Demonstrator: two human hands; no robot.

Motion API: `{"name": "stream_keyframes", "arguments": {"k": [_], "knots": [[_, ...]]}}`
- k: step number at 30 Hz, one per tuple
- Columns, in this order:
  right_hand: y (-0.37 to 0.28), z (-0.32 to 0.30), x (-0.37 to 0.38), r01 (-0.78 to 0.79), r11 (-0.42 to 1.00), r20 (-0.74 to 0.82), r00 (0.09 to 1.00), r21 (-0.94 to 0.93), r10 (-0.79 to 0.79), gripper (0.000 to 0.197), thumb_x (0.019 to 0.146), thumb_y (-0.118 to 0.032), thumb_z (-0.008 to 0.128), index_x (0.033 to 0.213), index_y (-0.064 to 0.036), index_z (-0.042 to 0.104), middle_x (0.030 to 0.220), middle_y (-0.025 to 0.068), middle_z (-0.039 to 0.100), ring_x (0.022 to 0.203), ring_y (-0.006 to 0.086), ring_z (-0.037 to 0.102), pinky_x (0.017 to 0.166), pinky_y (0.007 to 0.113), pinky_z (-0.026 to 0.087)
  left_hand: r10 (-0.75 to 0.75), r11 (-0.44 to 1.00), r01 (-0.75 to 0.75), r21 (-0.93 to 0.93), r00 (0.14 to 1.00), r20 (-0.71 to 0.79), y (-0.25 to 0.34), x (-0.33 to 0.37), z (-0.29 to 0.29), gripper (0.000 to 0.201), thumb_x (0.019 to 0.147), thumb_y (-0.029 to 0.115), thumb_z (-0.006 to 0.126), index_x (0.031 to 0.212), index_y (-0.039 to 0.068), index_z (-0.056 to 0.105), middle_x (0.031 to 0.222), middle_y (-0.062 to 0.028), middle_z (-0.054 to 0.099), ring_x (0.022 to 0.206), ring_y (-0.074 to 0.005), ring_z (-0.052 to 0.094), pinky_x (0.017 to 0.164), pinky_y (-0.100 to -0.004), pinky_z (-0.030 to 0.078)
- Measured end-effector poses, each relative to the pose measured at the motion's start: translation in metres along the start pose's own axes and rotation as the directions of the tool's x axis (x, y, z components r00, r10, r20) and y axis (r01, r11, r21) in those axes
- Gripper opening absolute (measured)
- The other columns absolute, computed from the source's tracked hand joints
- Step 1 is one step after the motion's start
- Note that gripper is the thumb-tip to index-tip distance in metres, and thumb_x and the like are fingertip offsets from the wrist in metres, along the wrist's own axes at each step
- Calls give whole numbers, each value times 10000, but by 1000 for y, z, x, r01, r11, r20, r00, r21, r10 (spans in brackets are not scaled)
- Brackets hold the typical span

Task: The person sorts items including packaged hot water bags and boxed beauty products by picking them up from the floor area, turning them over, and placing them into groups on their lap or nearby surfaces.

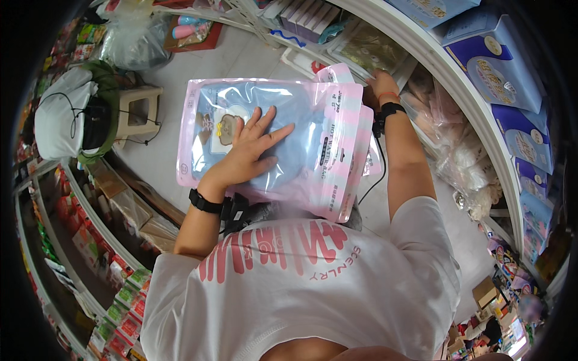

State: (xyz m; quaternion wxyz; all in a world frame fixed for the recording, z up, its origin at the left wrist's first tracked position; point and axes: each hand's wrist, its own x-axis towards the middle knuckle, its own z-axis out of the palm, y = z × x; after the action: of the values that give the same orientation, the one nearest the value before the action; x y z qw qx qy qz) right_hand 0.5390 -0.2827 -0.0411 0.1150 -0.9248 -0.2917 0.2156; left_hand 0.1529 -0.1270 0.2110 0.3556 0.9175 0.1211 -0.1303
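The head view is dominated by a curved white metal shelf (466, 93) sweeping down the right side. Next in size is a flat pink-and-clear plastic package (289, 114) with pale blue soft goods inside, lying in front of the person's torso, over the grey floor. More pink-and-white striped packs (365, 141) show beneath its right edge. Smaller is a beige plastic stool (144, 114), at left. The left hand (247, 150) lies spread wide on the package, gripping nothing. The right hand (385, 87) reaches to the shelf; whether it holds anything cannot be told. As far as shows, the packs seem already gathered, the package looks unopened, and the work at the shelf appears unfinished.
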Motion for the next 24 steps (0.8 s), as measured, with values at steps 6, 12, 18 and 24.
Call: {"name": "stream_keyframes", "arguments": {"k": [6,12,18,24], "knots": [[-34,-51,-45,34,994,-259,966,107,-6,366,888,-378,568,1120,-107,647,1075,188,650,1018,369,604,868,427,478,36,999,-36,5,999,-20,2,0,2,763,770,89,666,1449,303,391,1580,-118,153,1454,-388,75,1126,-572,5],[-26,-127,-98,256,959,-565,812,120,-146,332,885,-354,628,1048,-70,681,1004,204,657,946,365,628,785,388,504,59,997,-56,53,997,-50,1,-4,7,778,776,90,664,1457,318,366,1576,-121,162,1449,-398,95,1121,-588,30],[-10,-185,-179,451,890,-582,741,62,-335,217,902,-202,642,889,13,613,738,87,578,670,191,526,687,276,452,86,993,-76,92,990,-113,1,-11,15,783,776,74,653,1461,311,357,1569,-124,185,1450,-376,121,1122,-587,57],[-58,-232,-258,460,863,-652,724,211,-227,194,934,-175,608,856,2,594,736,-20,529,705,67,462,639,219,396,192,981,-196,-17,972,-135,3,-32,24,644,794,115,644,1387,299,471,1533,-186,246,1426,-401,179,1137,-528,131]]}}
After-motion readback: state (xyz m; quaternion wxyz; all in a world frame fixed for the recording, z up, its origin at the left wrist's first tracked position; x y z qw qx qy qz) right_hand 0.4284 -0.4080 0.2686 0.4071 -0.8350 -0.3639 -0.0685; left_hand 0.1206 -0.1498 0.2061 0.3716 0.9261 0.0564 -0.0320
